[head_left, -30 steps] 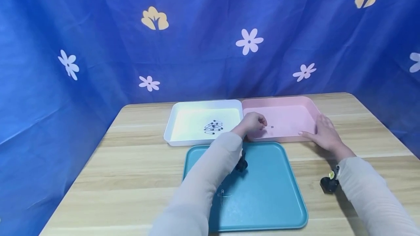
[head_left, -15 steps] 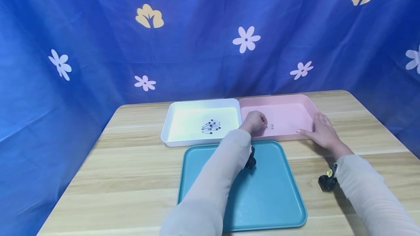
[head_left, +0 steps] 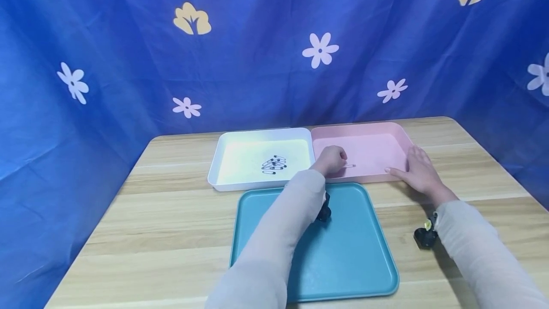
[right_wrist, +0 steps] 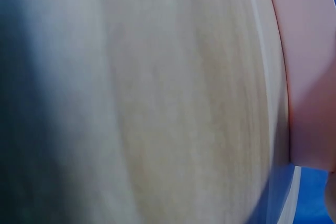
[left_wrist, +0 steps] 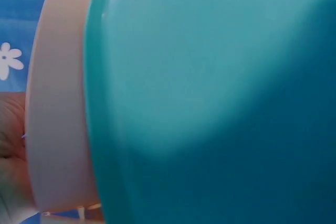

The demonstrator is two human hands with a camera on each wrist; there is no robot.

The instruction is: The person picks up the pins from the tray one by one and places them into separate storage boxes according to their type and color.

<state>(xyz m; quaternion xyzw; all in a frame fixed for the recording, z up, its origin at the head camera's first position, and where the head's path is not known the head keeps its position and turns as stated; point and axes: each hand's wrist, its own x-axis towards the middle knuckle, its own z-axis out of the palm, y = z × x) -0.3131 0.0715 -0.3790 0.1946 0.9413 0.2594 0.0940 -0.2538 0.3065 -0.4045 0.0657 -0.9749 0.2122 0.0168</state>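
Note:
In the head view my left hand (head_left: 331, 159) reaches into the pink tray (head_left: 377, 144), its fingers curled down near the tray floor. A small safety pin (head_left: 350, 166) sits right at its fingertips; I cannot tell whether they still pinch it. In the left wrist view the left hand (left_wrist: 11, 156) shows behind the pink tray's wall (left_wrist: 60, 103), its fingertips hidden. My right hand (head_left: 422, 170) rests at the pink tray's front right corner, fingers straight along the side wall, thumb by the front rim. Only a sliver of that hand enters the right wrist view.
A white tray (head_left: 231, 156) with a heap of closed safety pins (head_left: 273, 163) adjoins the pink tray's left side. A teal tray (head_left: 351, 252) lies in front, partly under my left sleeve. All stand on a wooden table (head_left: 171, 232) before a blue curtain (head_left: 257, 61).
My left hand holds its place over the pink tray, its fingertips shifting slightly. The safety pin, first mostly hidden, now shows lower, close to the tray floor. The right hand stays. The view shifts slightly.

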